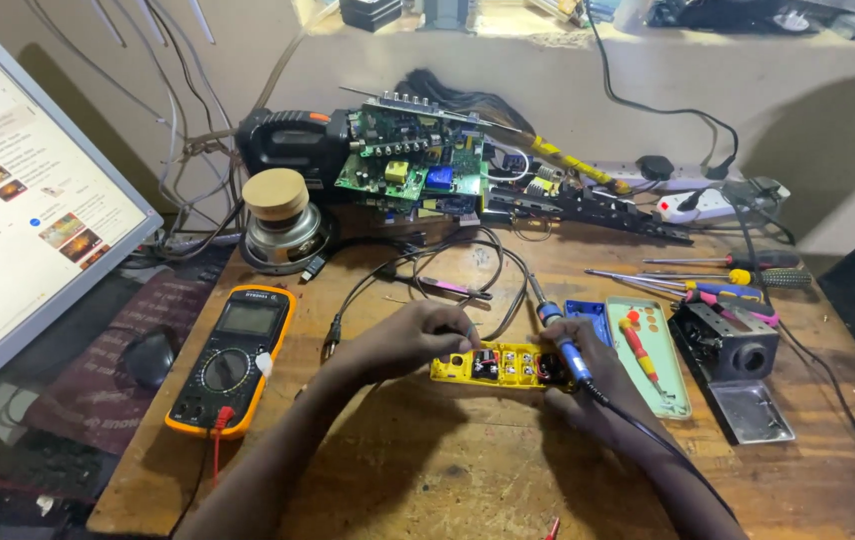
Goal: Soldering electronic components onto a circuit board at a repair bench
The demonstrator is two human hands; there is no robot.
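1 wooden workbench [468, 470] carries everything. 1 monitor [18, 190] leans at its left side, cut off by the frame edge. Behind sits 1 stack of green circuit boards [413, 165], though how many boards it holds is hard to tell. 1 yellow multimeter [233, 358] lies at left, 1 round speaker [278, 215] beyond it, and 1 metal stand [733, 350] at right. 1 pale green tray [648, 352] holds 1 red-handled screwdriver [638, 345]; about 3 more screwdrivers [708, 283] lie behind. At centre lies 1 yellow casing [501, 365], its inside parts too small to make out. The left hand [413, 338] presses down on its upper left edge, fingers curled. The right hand [588, 375] grips 1 blue-handled soldering iron [560, 335], hiding the casing's right end.
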